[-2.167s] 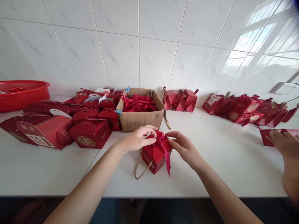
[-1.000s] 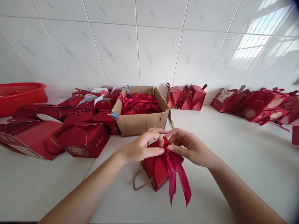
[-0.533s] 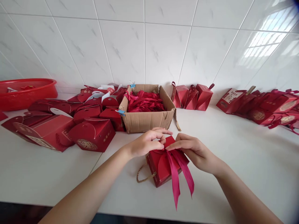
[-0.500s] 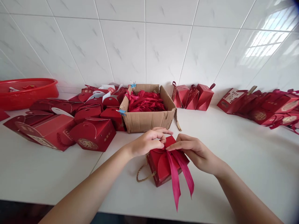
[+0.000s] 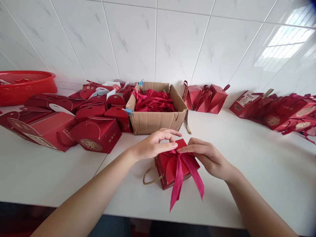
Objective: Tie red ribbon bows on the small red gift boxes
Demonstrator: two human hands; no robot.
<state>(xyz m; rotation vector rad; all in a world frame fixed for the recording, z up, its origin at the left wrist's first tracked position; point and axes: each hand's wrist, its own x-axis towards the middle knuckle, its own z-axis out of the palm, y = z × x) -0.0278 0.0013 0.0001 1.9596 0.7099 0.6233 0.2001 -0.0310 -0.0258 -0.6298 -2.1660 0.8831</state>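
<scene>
Two fingertips apiece tell the story: a left hand (image 5: pixel 154 144), thumb and forefinger drawn close, and a right hand (image 5: pixel 209 158), forefinger extended, meet about equally near the knot of a ribbon (image 5: pixel 196 179) atop a red gift box (image 5: pixel 170 169) on a white tabletop (image 5: pixel 130 197). Whether either grips the satin cannot be told. The gift box lies toward the left's 4 o'clock and the right's 9; the ribbon's long tails run toward 5 and 7.
</scene>
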